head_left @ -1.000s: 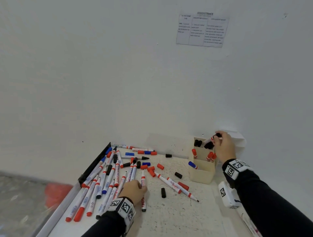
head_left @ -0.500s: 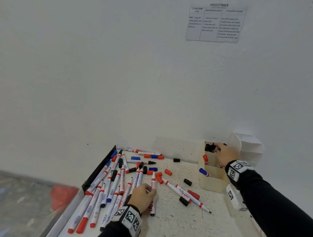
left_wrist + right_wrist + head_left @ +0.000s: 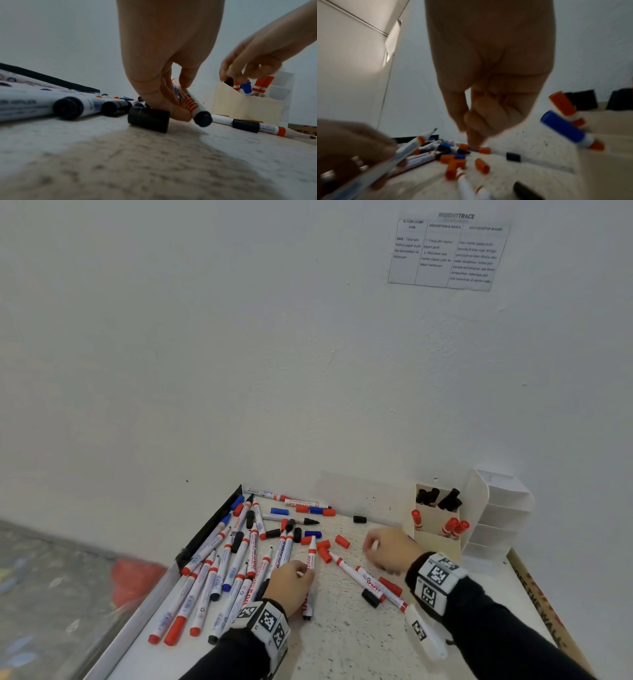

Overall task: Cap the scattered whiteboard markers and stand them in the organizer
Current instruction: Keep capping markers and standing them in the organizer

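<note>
Our left hand (image 3: pixel 291 583) pinches a white red-printed uncapped marker (image 3: pixel 311 556); our right hand (image 3: pixel 390 549) hovers loose, empty (blurred). A mismatched loose red plastic cap (image 3: pixel 342 541) could jam.

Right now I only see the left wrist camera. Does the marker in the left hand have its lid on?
Observer: No. The right wrist view shows the marker in the left hand with a bare tip.
Operator: Is a red lid close by?
Observer: Yes. The head view shows a loose red cap on the table, just left of the right hand.
Operator: Are any black ones put away?
Observer: Yes, black-capped markers stand in the back compartment of the organizer.
</note>
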Demonstrator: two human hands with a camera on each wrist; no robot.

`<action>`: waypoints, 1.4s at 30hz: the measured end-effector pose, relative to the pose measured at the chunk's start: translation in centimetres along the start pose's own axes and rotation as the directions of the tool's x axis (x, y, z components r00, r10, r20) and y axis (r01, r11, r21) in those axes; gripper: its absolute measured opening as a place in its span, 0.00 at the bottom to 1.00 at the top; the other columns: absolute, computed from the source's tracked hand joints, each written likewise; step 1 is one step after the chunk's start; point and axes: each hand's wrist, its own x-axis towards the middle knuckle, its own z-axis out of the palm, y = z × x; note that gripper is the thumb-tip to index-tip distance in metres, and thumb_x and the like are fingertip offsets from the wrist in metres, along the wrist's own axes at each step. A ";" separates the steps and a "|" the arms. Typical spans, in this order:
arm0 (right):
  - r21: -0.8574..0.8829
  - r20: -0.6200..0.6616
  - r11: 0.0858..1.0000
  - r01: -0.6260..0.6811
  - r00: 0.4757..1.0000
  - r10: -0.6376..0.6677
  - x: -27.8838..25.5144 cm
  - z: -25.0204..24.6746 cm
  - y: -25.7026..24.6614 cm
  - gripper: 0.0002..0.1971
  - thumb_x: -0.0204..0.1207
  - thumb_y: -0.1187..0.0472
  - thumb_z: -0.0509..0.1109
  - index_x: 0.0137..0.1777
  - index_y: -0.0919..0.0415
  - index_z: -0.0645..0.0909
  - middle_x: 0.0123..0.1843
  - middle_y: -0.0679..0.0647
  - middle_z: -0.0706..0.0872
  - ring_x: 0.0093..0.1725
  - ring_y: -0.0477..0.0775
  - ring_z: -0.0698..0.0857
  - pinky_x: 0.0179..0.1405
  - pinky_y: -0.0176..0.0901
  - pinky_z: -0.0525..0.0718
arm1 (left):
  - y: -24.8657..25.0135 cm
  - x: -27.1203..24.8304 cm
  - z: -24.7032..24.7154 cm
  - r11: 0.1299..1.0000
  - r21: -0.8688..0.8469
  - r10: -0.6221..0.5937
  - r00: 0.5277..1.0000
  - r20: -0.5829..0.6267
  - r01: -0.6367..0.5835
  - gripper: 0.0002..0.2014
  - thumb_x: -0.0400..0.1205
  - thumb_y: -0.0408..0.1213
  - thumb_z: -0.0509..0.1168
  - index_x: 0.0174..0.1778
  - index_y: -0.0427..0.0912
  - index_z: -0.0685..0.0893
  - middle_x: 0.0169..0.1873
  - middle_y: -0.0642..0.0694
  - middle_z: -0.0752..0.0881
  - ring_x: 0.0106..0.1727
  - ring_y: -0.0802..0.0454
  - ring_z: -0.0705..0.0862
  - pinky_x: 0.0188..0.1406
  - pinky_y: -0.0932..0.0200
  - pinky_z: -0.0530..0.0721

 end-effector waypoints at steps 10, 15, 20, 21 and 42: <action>-0.349 -0.047 0.937 -0.005 0.999 -0.012 -1.5 7.6 2.1 0.09 0.80 0.65 0.60 0.56 0.54 0.73 0.53 0.54 0.76 0.44 0.53 0.75 0.26 0.34 0.64 | 0.4 -1.6 0.9 0.992 -0.127 0.020 0.999 0.046 -0.014 0.11 0.82 0.47 0.62 0.54 0.45 0.79 0.41 0.53 0.81 0.36 0.61 0.80 0.39 0.68 0.81; -0.245 -0.089 0.970 0.003 0.996 -0.025 -1.6 8.0 2.8 0.19 0.81 0.63 0.58 0.72 0.57 0.67 0.65 0.56 0.75 0.50 0.53 0.79 0.42 0.37 0.77 | 0.6 -1.9 1.5 0.997 0.001 0.074 0.997 -0.016 -0.074 0.11 0.82 0.41 0.63 0.58 0.44 0.81 0.49 0.51 0.83 0.47 0.59 0.78 0.37 0.74 0.71; 0.022 -0.223 0.998 0.055 0.974 -0.049 -2.0 7.7 3.8 0.14 0.79 0.62 0.63 0.63 0.58 0.78 0.61 0.52 0.73 0.54 0.48 0.77 0.59 0.34 0.76 | 0.7 -2.0 2.0 0.987 0.070 0.144 0.989 0.041 -0.146 0.11 0.82 0.36 0.62 0.60 0.43 0.81 0.56 0.48 0.84 0.50 0.59 0.78 0.54 0.69 0.74; 0.069 -0.266 0.994 0.085 0.962 -0.064 -2.1 7.5 4.0 0.12 0.78 0.63 0.64 0.61 0.58 0.79 0.57 0.50 0.72 0.51 0.46 0.76 0.58 0.30 0.75 | 0.7 -2.1 2.2 0.984 0.080 0.156 0.987 0.040 -0.159 0.11 0.82 0.36 0.62 0.60 0.43 0.81 0.56 0.48 0.84 0.50 0.58 0.77 0.54 0.69 0.74; 0.317 -0.411 0.932 0.175 0.911 -0.032 -2.9 8.0 4.8 0.13 0.77 0.73 0.61 0.57 0.62 0.82 0.57 0.56 0.81 0.54 0.46 0.76 0.60 0.31 0.71 | 0.8 -2.1 3.2 0.967 0.110 0.228 0.972 0.051 -0.232 0.12 0.84 0.34 0.58 0.61 0.43 0.81 0.48 0.52 0.80 0.47 0.57 0.79 0.45 0.68 0.73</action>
